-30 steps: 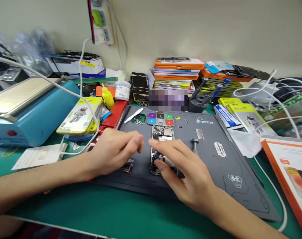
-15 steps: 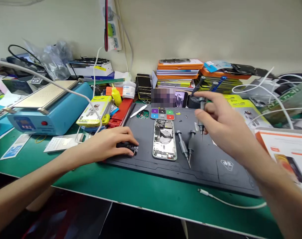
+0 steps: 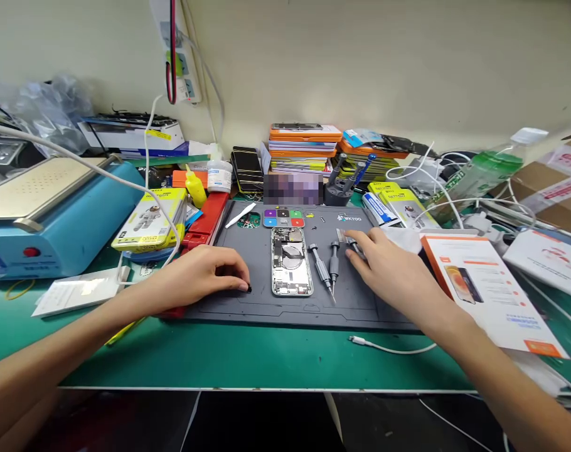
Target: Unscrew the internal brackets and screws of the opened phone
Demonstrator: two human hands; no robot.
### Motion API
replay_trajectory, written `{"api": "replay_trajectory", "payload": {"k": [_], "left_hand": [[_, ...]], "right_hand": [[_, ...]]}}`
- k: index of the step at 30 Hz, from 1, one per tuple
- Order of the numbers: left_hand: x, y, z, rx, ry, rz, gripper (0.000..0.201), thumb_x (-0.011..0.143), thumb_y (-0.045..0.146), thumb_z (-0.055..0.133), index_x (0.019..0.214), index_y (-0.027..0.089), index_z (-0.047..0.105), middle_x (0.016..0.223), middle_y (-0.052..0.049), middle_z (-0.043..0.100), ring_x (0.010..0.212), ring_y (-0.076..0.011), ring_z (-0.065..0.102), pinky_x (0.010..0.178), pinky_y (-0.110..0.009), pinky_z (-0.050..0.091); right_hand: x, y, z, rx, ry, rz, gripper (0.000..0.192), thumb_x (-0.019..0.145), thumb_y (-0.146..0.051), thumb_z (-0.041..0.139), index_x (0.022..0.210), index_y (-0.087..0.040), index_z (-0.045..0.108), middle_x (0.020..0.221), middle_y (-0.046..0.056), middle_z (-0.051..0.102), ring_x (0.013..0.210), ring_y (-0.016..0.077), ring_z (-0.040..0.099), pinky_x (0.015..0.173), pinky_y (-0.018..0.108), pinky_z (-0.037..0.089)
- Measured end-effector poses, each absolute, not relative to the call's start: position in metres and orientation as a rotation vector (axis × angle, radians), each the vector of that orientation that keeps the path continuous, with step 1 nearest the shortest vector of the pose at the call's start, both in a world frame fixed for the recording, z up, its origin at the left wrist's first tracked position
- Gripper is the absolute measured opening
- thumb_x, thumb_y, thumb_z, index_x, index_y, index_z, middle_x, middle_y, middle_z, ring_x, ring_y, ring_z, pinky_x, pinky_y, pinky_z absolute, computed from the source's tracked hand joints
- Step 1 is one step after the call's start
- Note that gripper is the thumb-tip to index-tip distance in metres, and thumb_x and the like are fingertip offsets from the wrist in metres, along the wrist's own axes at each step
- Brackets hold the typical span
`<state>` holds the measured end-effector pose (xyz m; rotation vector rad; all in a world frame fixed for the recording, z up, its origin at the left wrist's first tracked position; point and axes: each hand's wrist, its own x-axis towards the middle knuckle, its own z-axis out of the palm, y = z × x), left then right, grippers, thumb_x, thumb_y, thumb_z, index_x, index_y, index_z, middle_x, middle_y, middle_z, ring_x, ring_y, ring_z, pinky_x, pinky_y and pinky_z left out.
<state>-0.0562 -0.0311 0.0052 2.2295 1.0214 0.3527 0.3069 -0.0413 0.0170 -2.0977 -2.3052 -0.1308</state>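
My left hand (image 3: 213, 273) rests at the left of the dark work mat (image 3: 248, 307), its fingers curled and the tips together at a small black piece (image 3: 250, 289). My right hand (image 3: 393, 267) is low over the mat's right side, its fingers round a grey screwdriver (image 3: 355, 246), mostly hidden by them. Left of it lie two more grey screwdrivers, one nearer (image 3: 321, 267) and one beside it (image 3: 334, 263). Between the hands an opened phone (image 3: 292, 267) lies with its inner parts showing. Behind it is a coloured screw tray (image 3: 283, 218).
A white pry tool (image 3: 241, 215) lies by a small green circuit board (image 3: 251, 221). A blue heating machine (image 3: 69, 232) stands left. At the back are a tool holder (image 3: 339, 191) and stacked boxes (image 3: 304, 150). A white cable (image 3: 389, 348) lies in front; an orange-white box (image 3: 492, 289) stands right.
My right hand has brought its screwdriver down from upright above the mat to the mat beside the others. My left hand's fingers have curled in more. The view has shifted right.
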Motion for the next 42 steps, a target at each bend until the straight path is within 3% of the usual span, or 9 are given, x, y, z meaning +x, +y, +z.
{"api": "replay_trajectory", "payload": {"k": [3, 7, 10, 13, 20, 26, 31, 36, 42], "left_hand": [[-0.051, -0.027, 0.000, 2.302, 1.025, 0.415, 0.018, 0.107, 0.040, 0.069, 0.101, 0.025, 0.077, 0.102, 0.003, 0.079, 0.096, -0.0175, 0.073, 0.086, -0.026, 0.053], [-0.047, -0.030, -0.007, 2.454, 1.004, 0.452, 0.015, 0.110, 0.031, 0.064, 0.105, 0.021, 0.074, 0.107, -0.002, 0.075, 0.104, -0.0215, 0.069, 0.093, -0.031, 0.050], [-0.044, -0.036, -0.009, 2.541, 1.025, 0.437, 0.016, 0.112, 0.030, 0.059, 0.109, 0.020, 0.071, 0.111, -0.006, 0.072, 0.104, -0.0245, 0.066, 0.093, -0.035, 0.049], [-0.042, -0.038, -0.009, 2.574, 1.067, 0.413, 0.020, 0.114, 0.030, 0.055, 0.104, 0.019, 0.069, 0.107, -0.007, 0.071, 0.099, -0.0250, 0.064, 0.091, -0.036, 0.049], [-0.045, -0.021, -0.008, 2.465, 1.187, 0.465, 0.017, 0.113, 0.025, 0.053, 0.105, 0.021, 0.067, 0.108, -0.004, 0.072, 0.101, -0.0225, 0.069, 0.089, -0.032, 0.052], [-0.040, -0.006, -0.005, 2.362, 1.141, 0.507, 0.020, 0.108, 0.022, 0.059, 0.101, 0.023, 0.078, 0.107, -0.001, 0.079, 0.101, -0.0189, 0.074, 0.092, -0.028, 0.055], [-0.042, -0.006, -0.006, 2.271, 1.194, 0.535, 0.025, 0.108, 0.026, 0.057, 0.107, 0.024, 0.081, 0.113, -0.001, 0.082, 0.107, -0.0203, 0.077, 0.097, -0.030, 0.059], [-0.041, -0.008, -0.006, 2.243, 1.290, 0.557, 0.025, 0.111, 0.035, 0.055, 0.110, 0.024, 0.079, 0.114, -0.002, 0.082, 0.106, -0.0222, 0.076, 0.097, -0.033, 0.059], [-0.043, -0.021, 0.000, 2.391, 1.285, 0.643, 0.025, 0.115, 0.039, 0.054, 0.115, 0.025, 0.075, 0.117, -0.003, 0.076, 0.107, -0.0203, 0.073, 0.093, -0.029, 0.055]], "right_hand": [[0.300, -0.036, 0.024, -2.081, -2.270, -0.148, 0.045, 0.112, -0.045, 0.030, 0.131, -0.024, 0.065, 0.131, 0.013, 0.071, 0.105, 0.0300, 0.073, 0.062, 0.033, 0.036], [0.288, -0.030, 0.029, -2.097, -2.331, -0.018, 0.046, 0.110, -0.049, 0.037, 0.089, -0.023, 0.069, 0.091, 0.007, 0.078, 0.076, 0.0242, 0.071, 0.058, 0.033, 0.032], [0.283, -0.026, 0.029, -2.132, -2.336, 0.050, 0.052, 0.107, -0.059, 0.043, 0.075, -0.024, 0.065, 0.076, 0.007, 0.075, 0.065, 0.0244, 0.066, 0.056, 0.034, 0.028], [0.281, -0.021, 0.030, -2.137, -2.329, 0.132, 0.049, 0.102, -0.064, 0.050, 0.077, -0.025, 0.068, 0.075, 0.006, 0.075, 0.068, 0.0255, 0.067, 0.057, 0.033, 0.030], [0.292, -0.011, 0.027, -2.059, -2.281, 0.334, 0.035, 0.096, -0.053, 0.052, 0.084, -0.027, 0.071, 0.081, 0.003, 0.079, 0.071, 0.0240, 0.070, 0.059, 0.032, 0.036], [0.301, 0.000, 0.033, -1.906, -2.167, 0.472, 0.030, 0.092, -0.051, 0.053, 0.083, -0.026, 0.066, 0.066, 0.000, 0.068, 0.057, 0.0191, 0.058, 0.056, 0.031, 0.036], [0.307, 0.002, 0.024, -1.735, -2.006, 0.553, 0.039, 0.099, -0.057, 0.043, 0.084, -0.025, 0.058, 0.074, 0.001, 0.065, 0.058, 0.0166, 0.053, 0.055, 0.031, 0.041], [0.310, -0.010, 0.013, -1.566, -1.852, 0.612, 0.042, 0.103, -0.061, 0.045, 0.092, -0.026, 0.065, 0.070, 0.001, 0.064, 0.054, 0.0164, 0.055, 0.053, 0.032, 0.047], [0.303, -0.024, 0.009, -1.368, -1.743, 0.710, 0.030, 0.104, -0.055, 0.054, 0.105, -0.027, 0.062, 0.097, 0.003, 0.075, 0.059, 0.0137, 0.060, 0.049, 0.028, 0.048]]}}
